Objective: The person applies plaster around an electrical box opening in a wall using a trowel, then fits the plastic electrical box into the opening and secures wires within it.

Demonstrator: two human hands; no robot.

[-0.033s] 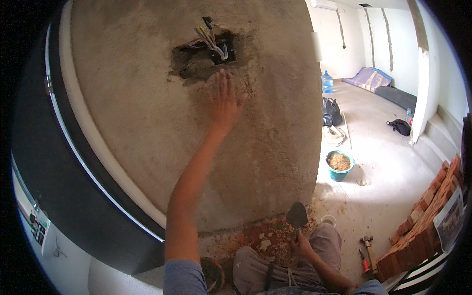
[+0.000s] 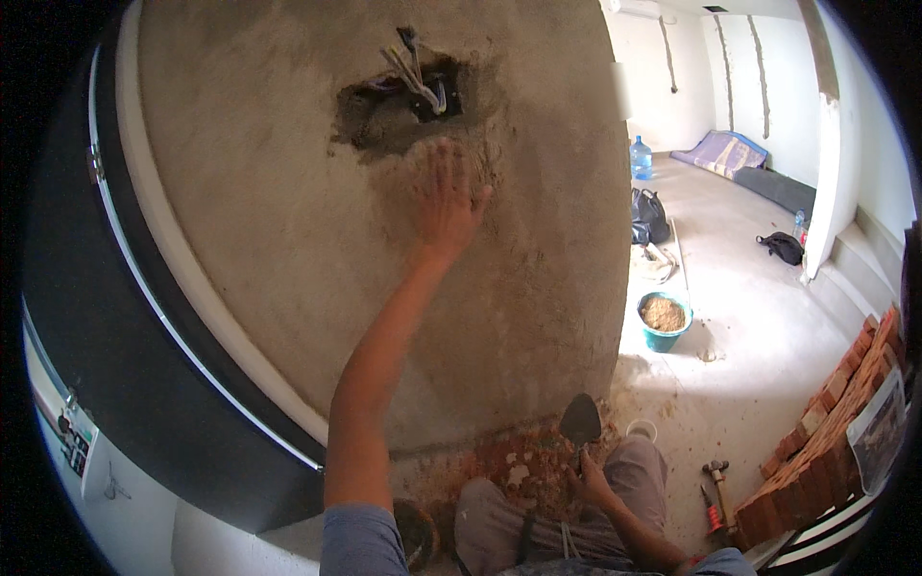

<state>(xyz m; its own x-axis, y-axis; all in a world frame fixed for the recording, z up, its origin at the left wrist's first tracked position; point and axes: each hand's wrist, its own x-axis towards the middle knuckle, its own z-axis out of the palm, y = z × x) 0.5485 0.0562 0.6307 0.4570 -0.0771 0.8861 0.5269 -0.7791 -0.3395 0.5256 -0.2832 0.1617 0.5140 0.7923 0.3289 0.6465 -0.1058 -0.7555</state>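
My left hand (image 2: 449, 206) lies flat with its fingers apart on the rough plastered wall (image 2: 240, 192), just below a cut-out box (image 2: 442, 91) with several cable ends (image 2: 413, 72) sticking out. The plaster round the cut-out is darker and uneven. Low at the right, my right hand (image 2: 591, 480) grips a pointing trowel (image 2: 581, 422) by its handle, the blade pointing up beside my knee.
A teal bucket of sand (image 2: 663, 315) stands on the floor (image 2: 720, 365) at right. Stacked bricks (image 2: 836, 413), a hammer (image 2: 718, 480) and a white cup (image 2: 642, 427) are nearby. Farther back are bags (image 2: 649, 216), a water jug (image 2: 641, 158) and stairs (image 2: 845, 259).
My left hand has slid a little to the right across the plaster, its fingertips slightly lower. My right hand and the trowel look still.
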